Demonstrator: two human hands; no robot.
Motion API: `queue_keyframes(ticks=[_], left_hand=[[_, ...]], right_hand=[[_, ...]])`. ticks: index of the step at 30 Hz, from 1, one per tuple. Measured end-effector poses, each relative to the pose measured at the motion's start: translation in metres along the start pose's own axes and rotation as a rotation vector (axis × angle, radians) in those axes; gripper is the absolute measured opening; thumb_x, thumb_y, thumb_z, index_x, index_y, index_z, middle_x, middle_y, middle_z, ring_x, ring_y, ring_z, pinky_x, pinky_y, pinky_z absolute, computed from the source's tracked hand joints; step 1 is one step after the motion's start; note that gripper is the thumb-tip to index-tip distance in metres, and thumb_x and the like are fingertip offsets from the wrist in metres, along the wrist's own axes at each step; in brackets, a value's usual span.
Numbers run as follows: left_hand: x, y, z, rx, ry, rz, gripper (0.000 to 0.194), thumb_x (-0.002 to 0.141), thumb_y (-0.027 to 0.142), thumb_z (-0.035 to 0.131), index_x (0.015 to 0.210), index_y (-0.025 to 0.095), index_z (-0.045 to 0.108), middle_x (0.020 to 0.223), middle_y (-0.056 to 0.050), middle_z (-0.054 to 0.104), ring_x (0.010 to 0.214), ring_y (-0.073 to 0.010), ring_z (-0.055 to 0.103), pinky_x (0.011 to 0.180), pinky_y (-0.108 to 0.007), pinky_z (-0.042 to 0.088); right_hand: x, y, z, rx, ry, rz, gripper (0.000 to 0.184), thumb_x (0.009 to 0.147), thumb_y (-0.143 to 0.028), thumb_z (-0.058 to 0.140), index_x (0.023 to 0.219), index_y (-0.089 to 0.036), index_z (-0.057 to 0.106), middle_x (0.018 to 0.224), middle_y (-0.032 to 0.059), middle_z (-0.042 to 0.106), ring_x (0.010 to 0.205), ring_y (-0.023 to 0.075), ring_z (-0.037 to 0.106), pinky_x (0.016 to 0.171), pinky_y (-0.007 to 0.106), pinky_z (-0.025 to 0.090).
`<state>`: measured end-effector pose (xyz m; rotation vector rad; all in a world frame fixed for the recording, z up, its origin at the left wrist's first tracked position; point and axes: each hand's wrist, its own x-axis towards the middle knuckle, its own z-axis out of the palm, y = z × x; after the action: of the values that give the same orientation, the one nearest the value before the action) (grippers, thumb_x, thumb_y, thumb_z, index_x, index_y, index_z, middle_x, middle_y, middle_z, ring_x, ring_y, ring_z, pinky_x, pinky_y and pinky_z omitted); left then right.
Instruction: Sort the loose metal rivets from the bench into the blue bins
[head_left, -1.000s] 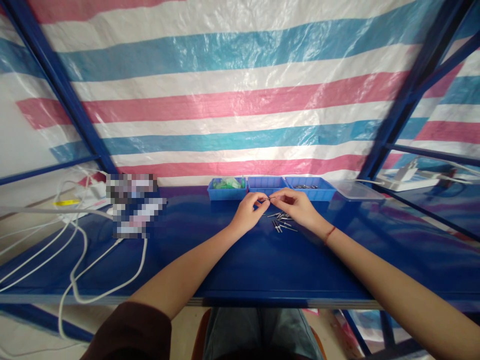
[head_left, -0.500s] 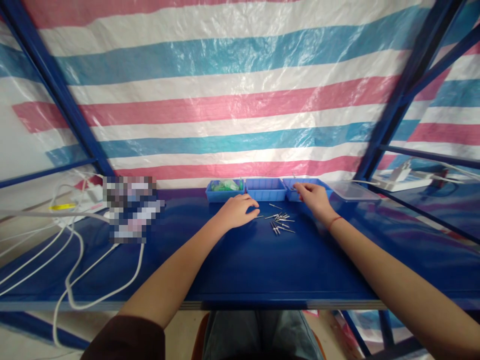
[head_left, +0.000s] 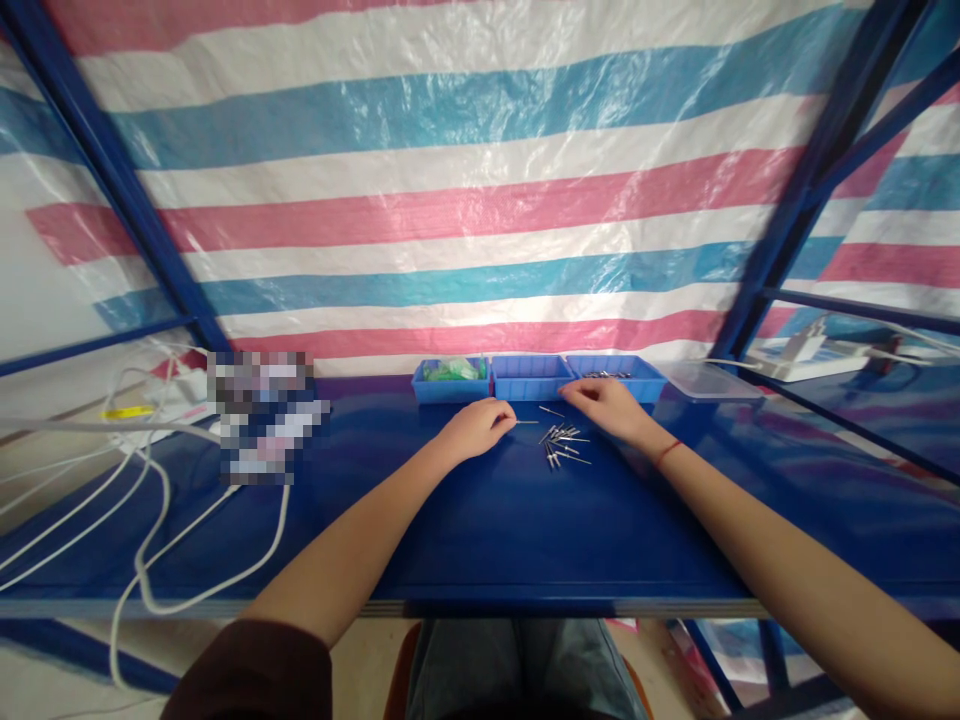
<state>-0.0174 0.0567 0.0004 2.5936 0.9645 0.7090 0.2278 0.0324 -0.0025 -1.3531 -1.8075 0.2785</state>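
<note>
Left hand [head_left: 477,428] pinching a pin [head_left: 528,422] by one end, likely keeping its shank clear; right hand [head_left: 606,406] curling beside the middle bin [head_left: 529,387], hold unclear; pile [head_left: 564,437] lying near both, seemingly for easy reach.

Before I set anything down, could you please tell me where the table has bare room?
Bare tabletop shows between the forearms, from the metal pins to the front edge, and between the clear lid and right forearm. Crowded: around the pins, left hand, right hand and blue bins; leftward, among white cables.
</note>
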Motion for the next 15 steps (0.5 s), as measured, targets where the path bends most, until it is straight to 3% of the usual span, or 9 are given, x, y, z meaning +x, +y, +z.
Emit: queue_keyframes(ticks=[4,8,15], left_hand=[[0.005,0.005,0.020,-0.322,0.147,-0.080,0.021,0.088,0.030,0.046,0.091,0.017,0.062,0.087,-0.002,0.067,0.079,-0.0140,0.060,0.077,-0.026,0.047],[0.009,0.004,0.030,-0.549,0.122,-0.122,0.023,0.089,0.033,0.046,0.093,0.015,0.059,0.086,-0.004,0.066,0.079,-0.0133,0.061,0.076,-0.026,0.048],[0.008,0.005,0.030,-0.621,0.088,-0.143,0.021,0.088,0.031,0.047,0.089,0.015,0.060,0.084,-0.004,0.065,0.076,-0.0126,0.061,0.077,-0.027,0.048]], right_hand=[[-0.008,-0.029,0.014,0.166,-0.141,0.003,0.033,0.075,-0.042,0.063,0.094,-0.016,0.072,0.086,0.0065,0.072,0.072,0.0191,0.064,0.068,0.033,0.051],[-0.010,-0.043,0.016,0.352,-0.072,0.009,0.031,0.074,-0.045,0.064,0.083,-0.017,0.072,0.093,0.0078,0.072,0.086,0.0217,0.065,0.081,0.037,0.050],[-0.010,-0.042,0.016,0.411,-0.044,0.033,0.032,0.071,-0.046,0.068,0.083,-0.016,0.071,0.088,0.0075,0.072,0.083,0.0211,0.065,0.079,0.037,0.050]])
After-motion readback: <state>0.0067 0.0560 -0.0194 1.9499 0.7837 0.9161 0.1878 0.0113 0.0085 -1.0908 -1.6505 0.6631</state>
